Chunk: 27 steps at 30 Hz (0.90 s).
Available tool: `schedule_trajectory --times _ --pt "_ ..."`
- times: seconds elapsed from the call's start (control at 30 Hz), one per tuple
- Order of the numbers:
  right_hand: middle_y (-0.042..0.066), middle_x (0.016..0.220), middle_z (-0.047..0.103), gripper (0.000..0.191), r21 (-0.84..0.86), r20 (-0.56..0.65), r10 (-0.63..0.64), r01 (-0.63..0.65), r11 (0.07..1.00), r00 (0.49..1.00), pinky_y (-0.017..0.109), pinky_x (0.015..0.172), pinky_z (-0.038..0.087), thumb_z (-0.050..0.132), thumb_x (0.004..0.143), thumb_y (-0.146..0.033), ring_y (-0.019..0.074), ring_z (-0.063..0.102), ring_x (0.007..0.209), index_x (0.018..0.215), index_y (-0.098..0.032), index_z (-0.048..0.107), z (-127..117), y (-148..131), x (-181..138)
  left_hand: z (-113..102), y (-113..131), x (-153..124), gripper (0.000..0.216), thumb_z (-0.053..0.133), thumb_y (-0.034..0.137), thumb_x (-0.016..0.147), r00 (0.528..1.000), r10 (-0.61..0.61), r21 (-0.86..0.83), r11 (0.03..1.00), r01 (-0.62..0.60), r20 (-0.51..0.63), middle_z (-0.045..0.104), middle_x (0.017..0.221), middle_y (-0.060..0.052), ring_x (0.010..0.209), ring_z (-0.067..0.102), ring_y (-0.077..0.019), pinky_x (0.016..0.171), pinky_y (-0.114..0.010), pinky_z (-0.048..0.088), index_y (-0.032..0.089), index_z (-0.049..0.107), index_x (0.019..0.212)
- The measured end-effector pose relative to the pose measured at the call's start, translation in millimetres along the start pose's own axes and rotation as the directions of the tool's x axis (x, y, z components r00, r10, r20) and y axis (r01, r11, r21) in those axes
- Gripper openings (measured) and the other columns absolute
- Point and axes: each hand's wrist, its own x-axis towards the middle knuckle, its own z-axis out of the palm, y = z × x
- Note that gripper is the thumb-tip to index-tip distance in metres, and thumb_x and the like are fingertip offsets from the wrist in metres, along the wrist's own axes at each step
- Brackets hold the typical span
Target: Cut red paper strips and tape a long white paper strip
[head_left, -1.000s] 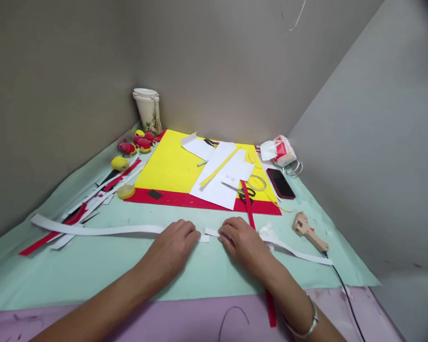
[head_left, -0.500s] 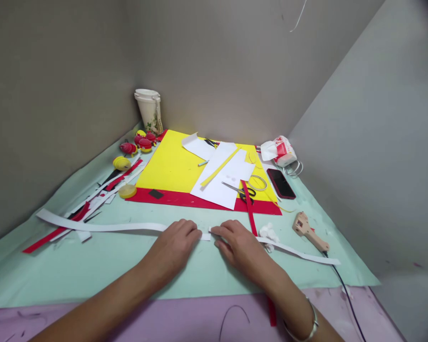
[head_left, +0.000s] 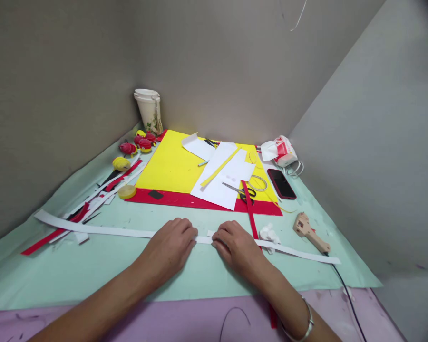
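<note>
A long white paper strip runs from the left side of the table to my left hand, whose bent fingers are closed on it. Its end reaches across the gap between my hands to my right hand. That hand has its fingers and thumb pinched where a second white paper strip comes in from the right. A short white tip pokes out just above the first strip, beside my right fingertips. How the two strips lie under my right fingers is hidden.
Scissors and white paper lie on yellow sheets. A glue gun, a phone and crumpled tissue are at right. Paper scraps, a tape roll and a bucket stand left. A red strip passes under my right arm.
The left strip has shifted right, so its end now reaches my right fingers and the gap between strips has closed. My left hand has moved slightly left along it.
</note>
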Motion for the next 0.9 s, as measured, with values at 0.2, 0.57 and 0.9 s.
schedule_trajectory --times 0.2,0.57,0.9 --pt "0.006 0.092 0.061 0.018 -0.021 -0.004 -0.034 0.034 0.999 0.999 0.030 0.075 0.047 0.052 0.093 -0.016 0.0183 0.054 0.086 0.102 -0.022 0.067 1.2 -1.0 -0.3 -10.3 -4.4 3.1 0.011 0.056 0.026 0.090 0.991 -0.110 0.055 0.993 0.107 0.073 0.059 0.091 -0.007 0.086 0.053 -0.0251 0.076 -0.038 0.040 0.017 0.062 0.091" --pt "0.008 0.087 0.061 0.021 -0.090 -0.018 -0.074 0.072 0.993 0.997 0.029 0.070 0.043 0.049 0.092 -0.010 0.0186 0.052 0.082 0.092 -0.019 0.069 4.3 -3.2 -1.5 -29.4 -21.9 -1.6 0.007 0.054 0.025 0.085 0.970 -0.201 0.117 0.975 0.186 0.134 0.059 0.082 -0.006 0.077 0.052 -0.0253 0.071 -0.037 0.037 0.018 0.054 0.084" --pt "0.008 0.087 0.061 0.021 -0.068 -0.019 -0.078 0.076 0.995 0.997 0.029 0.068 0.044 0.049 0.092 -0.010 0.0186 0.053 0.080 0.093 -0.020 0.068 1.8 -4.9 -0.9 -35.2 -26.1 -1.4 0.029 0.041 -0.002 0.074 0.984 -0.048 0.269 0.959 0.094 -0.174 0.062 0.083 -0.006 0.084 0.055 -0.0256 0.079 -0.040 0.039 0.019 0.059 0.080"
